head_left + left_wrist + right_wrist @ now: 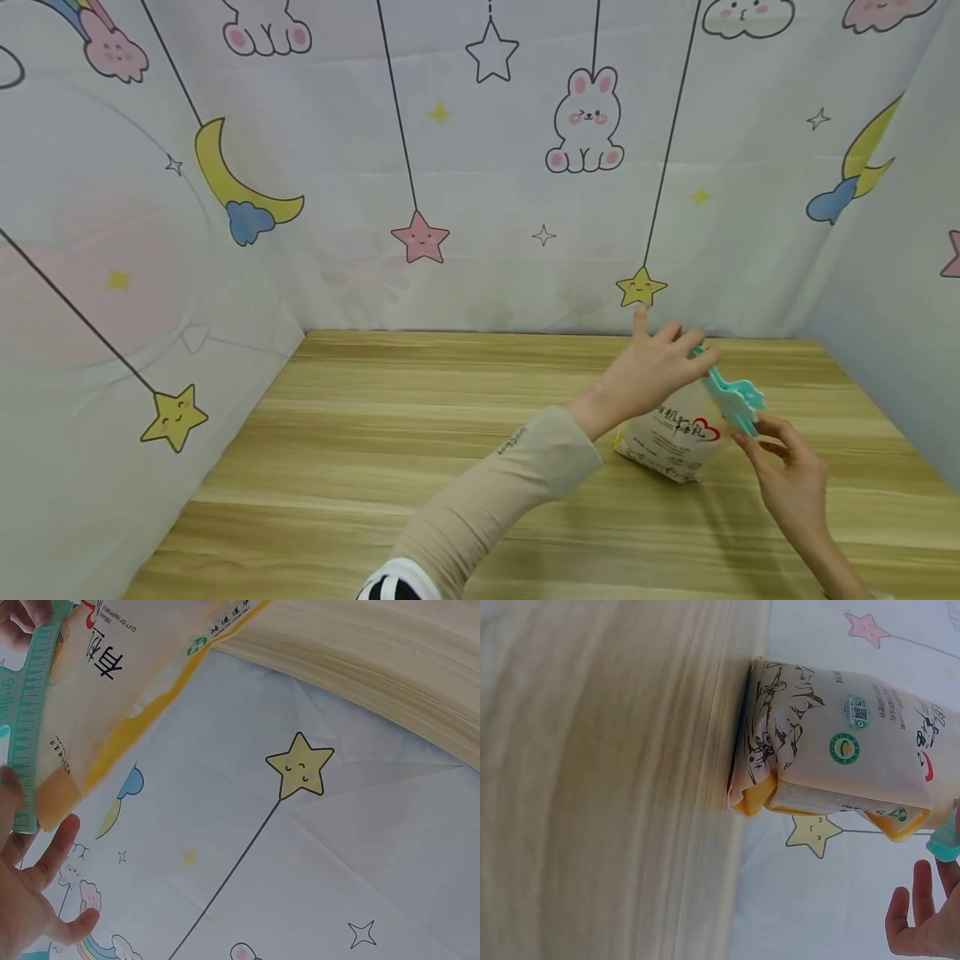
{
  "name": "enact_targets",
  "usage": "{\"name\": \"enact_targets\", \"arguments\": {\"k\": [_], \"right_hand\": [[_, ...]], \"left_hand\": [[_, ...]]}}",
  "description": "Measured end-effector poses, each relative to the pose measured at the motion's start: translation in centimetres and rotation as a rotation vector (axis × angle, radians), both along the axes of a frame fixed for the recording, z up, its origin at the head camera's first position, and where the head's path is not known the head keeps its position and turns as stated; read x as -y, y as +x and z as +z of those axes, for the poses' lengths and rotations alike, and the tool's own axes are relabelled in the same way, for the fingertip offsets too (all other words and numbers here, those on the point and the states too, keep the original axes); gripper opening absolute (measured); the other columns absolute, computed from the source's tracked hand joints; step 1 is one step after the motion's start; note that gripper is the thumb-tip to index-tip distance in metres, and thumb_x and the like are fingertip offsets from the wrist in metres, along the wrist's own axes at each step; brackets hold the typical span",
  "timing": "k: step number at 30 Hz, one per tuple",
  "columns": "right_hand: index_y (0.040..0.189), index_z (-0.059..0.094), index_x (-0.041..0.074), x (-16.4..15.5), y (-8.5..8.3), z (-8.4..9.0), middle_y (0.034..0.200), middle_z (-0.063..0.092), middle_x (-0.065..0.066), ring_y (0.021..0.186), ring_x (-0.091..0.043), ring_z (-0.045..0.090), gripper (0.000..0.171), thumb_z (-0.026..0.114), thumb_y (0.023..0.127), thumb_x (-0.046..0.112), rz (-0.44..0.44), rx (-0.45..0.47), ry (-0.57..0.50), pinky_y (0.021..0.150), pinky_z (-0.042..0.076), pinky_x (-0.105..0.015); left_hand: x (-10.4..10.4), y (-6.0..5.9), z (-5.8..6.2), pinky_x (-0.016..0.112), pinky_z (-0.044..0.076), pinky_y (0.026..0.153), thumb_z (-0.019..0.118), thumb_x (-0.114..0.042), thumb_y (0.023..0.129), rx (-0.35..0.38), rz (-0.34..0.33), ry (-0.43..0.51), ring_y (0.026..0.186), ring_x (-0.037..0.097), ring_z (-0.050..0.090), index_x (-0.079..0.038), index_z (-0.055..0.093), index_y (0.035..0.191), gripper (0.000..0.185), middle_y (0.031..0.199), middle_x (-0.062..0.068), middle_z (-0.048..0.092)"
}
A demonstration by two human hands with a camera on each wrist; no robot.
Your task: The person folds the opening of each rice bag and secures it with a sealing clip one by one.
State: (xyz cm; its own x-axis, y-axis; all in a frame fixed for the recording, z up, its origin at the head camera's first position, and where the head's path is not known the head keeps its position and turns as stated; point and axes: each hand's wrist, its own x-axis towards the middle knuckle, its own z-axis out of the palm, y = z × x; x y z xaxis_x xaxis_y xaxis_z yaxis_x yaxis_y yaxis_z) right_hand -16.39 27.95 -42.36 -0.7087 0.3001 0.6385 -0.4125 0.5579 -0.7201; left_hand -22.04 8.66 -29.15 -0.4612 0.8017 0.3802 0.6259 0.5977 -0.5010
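A cream bag (675, 442) with a red heart and printed text stands on the wooden table (420, 433) at the right. A teal clip (731, 398) runs along its top edge. My left hand (660, 367) is at the clip's far end with its fingers spread and straight and its thumb against the clip. My right hand (780, 467) pinches the near end of the clip between thumb and forefinger. In the left wrist view the ridged clip (30, 727) lies across the bag (112, 690), and my left fingers (45, 855) stand apart from it. The right wrist view shows the bag (832, 757) from its base.
Cartoon-printed cloth walls (480, 167) with stars, moons and rabbits close in the table at the back, left and right. Bare wooden table stretches to the left of the bag. My left arm wears a beige sleeve (495, 492).
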Motion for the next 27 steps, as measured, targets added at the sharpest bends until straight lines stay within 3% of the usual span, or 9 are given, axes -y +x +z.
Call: {"name": "enact_targets", "arguments": {"k": [10,21,27], "right_hand": [[0.092,0.06,-0.012,1.3,0.7,1.6,0.08,0.052,0.033,0.078,0.015,0.051,0.019,0.064,0.072,-0.012,-0.059,0.033,-0.005,0.068,0.039,-0.001],[0.09,0.06,-0.016,1.2,0.3,1.4,0.081,0.054,0.033,0.076,0.017,0.053,0.021,0.062,0.07,-0.018,-0.003,-0.081,0.004,0.067,0.042,-0.001],[0.089,0.061,-0.014,1.3,0.1,1.4,0.082,0.052,0.036,0.076,0.019,0.05,0.02,0.062,0.07,-0.019,-0.041,-0.104,0.035,0.067,0.039,0.001]], "left_hand": [[-0.3,-0.1,-0.1,0.055,0.03,0.097,0.046,-0.018,0.092,-0.015,0.0,0.031,0.108,0.011,0.048,-0.034,0.045,0.12,0.032,0.119,-0.01,0.049],[-0.8,0.0,-0.2,0.052,0.03,0.096,0.047,-0.03,0.091,-0.042,0.047,0.074,0.104,0.008,0.05,-0.037,0.051,0.113,0.024,0.112,-0.015,0.052],[-1.1,0.1,-0.2,0.053,0.033,0.094,0.045,-0.033,0.091,-0.037,0.09,0.076,0.105,0.008,0.05,-0.038,0.05,0.116,0.026,0.113,-0.016,0.053]]}}
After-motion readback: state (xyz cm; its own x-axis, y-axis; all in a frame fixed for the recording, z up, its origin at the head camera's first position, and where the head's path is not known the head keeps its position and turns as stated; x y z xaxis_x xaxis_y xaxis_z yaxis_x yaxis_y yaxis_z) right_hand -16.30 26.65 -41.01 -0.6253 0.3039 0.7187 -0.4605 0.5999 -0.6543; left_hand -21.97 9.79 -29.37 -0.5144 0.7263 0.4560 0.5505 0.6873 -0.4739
